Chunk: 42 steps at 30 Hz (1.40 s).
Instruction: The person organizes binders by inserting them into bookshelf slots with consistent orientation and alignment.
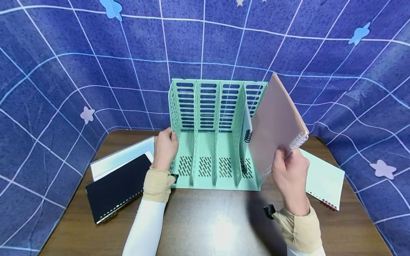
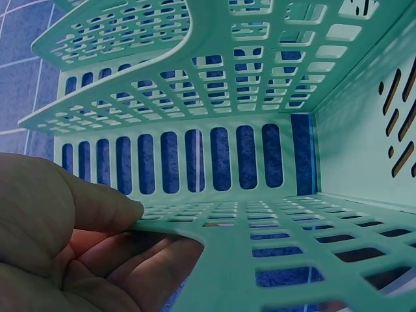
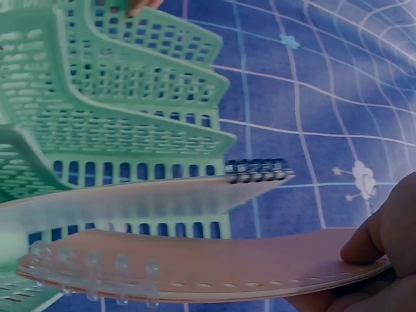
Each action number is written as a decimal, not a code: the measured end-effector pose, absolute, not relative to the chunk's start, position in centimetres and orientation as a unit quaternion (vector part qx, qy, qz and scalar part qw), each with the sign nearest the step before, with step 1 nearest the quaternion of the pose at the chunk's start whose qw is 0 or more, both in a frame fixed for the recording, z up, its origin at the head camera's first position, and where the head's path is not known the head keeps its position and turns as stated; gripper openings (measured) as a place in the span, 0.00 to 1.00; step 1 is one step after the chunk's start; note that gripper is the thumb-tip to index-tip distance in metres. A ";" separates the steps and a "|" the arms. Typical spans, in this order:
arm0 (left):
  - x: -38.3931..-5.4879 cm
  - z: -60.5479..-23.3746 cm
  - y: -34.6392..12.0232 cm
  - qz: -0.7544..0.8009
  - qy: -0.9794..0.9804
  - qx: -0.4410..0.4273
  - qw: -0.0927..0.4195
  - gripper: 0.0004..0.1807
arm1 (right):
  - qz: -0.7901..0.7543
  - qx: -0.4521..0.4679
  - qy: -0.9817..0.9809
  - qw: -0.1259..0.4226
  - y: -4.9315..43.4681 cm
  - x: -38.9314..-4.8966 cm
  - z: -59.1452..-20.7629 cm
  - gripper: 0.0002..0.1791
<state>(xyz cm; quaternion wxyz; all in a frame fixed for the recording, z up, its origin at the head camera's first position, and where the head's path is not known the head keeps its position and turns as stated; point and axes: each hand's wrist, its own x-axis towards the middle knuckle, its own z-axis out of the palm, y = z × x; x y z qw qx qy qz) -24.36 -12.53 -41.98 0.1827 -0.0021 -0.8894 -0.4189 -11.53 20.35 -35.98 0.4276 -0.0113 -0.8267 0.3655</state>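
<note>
A mint-green file rack (image 1: 205, 142) with upright dividers stands on the table. My left hand (image 1: 164, 147) grips the front edge of its left side panel; in the left wrist view the thumb lies over the perforated panel (image 2: 227, 221), with fingers beneath. A pink spiral notebook (image 1: 272, 121) with clear rings is in my right hand (image 1: 289, 174), pinched near its ringed edge. It is held upright and tilted at the rack's right end, overlapping the right side panel. One notebook with black rings (image 1: 247, 124) stands in the rightmost slot, seen beside the pink one in the right wrist view.
On the table's left lie a black spiral notebook (image 1: 120, 186) and, partly under it, a pale blue and white one (image 1: 123, 154). A light green spiral notebook (image 1: 323, 177) lies at the right, behind my right hand. A blue patterned cloth (image 1: 134, 71) hangs behind the table.
</note>
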 end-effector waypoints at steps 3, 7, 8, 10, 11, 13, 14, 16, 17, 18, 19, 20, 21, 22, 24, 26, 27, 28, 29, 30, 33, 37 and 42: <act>-24.4 -42.1 -12.5 -0.415 -0.892 -0.001 0.182 0.15 | 0.363 -0.009 -0.829 0.426 20.2 -12.2 -36.6 0.07; -24.4 -42.1 -12.5 -0.412 -0.893 -0.001 0.184 0.18 | 0.366 -0.008 -0.826 0.429 20.0 -13.0 -37.2 0.08; -24.4 -42.2 -12.5 -0.413 -0.892 -0.001 0.184 0.18 | 0.368 -0.006 -0.824 0.431 19.9 -13.2 -37.3 0.08; -24.4 -42.2 -12.5 -0.415 -0.892 -0.003 0.181 0.18 | 0.368 -0.003 -0.822 0.435 19.9 -13.5 -37.6 0.08; -24.4 -42.2 -12.5 -0.416 -0.892 -0.004 0.179 0.17 | 0.367 -0.002 -0.822 0.435 19.8 -13.7 -37.7 0.08; -24.4 -42.3 -12.5 -0.416 -0.892 -0.005 0.176 0.16 | 0.367 0.001 -0.823 0.432 19.8 -14.0 -37.9 0.08; -24.4 -42.4 -12.4 -0.416 -0.892 -0.006 0.176 0.16 | 0.367 0.003 -0.824 0.432 19.8 -14.1 -38.0 0.08; -24.4 -42.4 -12.4 -0.414 -0.893 -0.006 0.178 0.16 | 0.368 0.005 -0.826 0.428 19.8 -14.4 -38.2 0.07; -24.4 -42.4 -12.4 -0.413 -0.893 -0.007 0.180 0.17 | 0.369 0.005 -0.826 0.426 19.8 -14.5 -38.3 0.07; -24.5 -42.4 -12.4 -0.412 -0.893 -0.008 0.182 0.17 | 0.371 0.006 -0.826 0.424 19.8 -14.6 -38.3 0.07; -24.5 -42.4 -12.4 -0.411 -0.893 -0.007 0.183 0.17 | 0.372 0.006 -0.827 0.422 19.7 -14.8 -38.3 0.07; -24.5 -42.3 -12.4 -0.410 -0.893 -0.007 0.184 0.17 | 0.373 0.007 -0.827 0.420 19.7 -14.9 -38.4 0.07; -24.5 -42.3 -12.4 -0.408 -0.894 -0.006 0.184 0.18 | 0.374 0.006 -0.828 0.417 19.7 -15.0 -38.4 0.08; -24.5 -42.3 -12.4 -0.409 -0.894 -0.004 0.185 0.18 | 0.375 0.006 -0.830 0.413 19.7 -15.1 -38.4 0.08; -24.5 -42.3 -12.4 -0.409 -0.894 -0.001 0.184 0.18 | 0.378 0.006 -0.831 0.408 19.6 -15.3 -38.5 0.10; -24.4 -42.1 -12.4 -0.409 -0.894 0.001 0.183 0.19 | 0.379 0.005 -0.832 0.404 19.6 -15.6 -38.5 0.10; -24.4 -42.1 -12.4 -0.409 -0.894 0.002 0.183 0.19 | 0.380 0.005 -0.832 0.403 19.5 -15.7 -38.6 0.11; -24.4 -42.1 -12.3 -0.410 -0.893 0.002 0.185 0.19 | 0.380 0.005 -0.833 0.403 19.5 -15.8 -38.7 0.11; -24.5 -42.1 -12.3 -0.410 -0.893 0.002 0.186 0.19 | 0.379 0.005 -0.833 0.403 19.5 -15.9 -38.8 0.10; -24.4 -42.1 -12.3 -0.410 -0.893 0.002 0.186 0.19 | 0.377 0.005 -0.834 0.403 19.5 -16.0 -38.9 0.09; -24.4 -42.1 -12.3 -0.414 -0.890 0.001 0.190 0.19 | 0.372 0.009 -0.834 0.406 19.6 -16.4 -39.3 0.07; -24.4 -42.1 -12.3 -0.418 -0.889 0.005 0.188 0.19 | 0.375 0.013 -0.834 0.405 19.7 -16.8 -39.8 0.06; -24.5 -42.2 -12.3 -0.413 -0.892 0.007 0.182 0.19 | 0.374 0.007 -0.838 0.397 19.8 -17.1 -40.3 0.06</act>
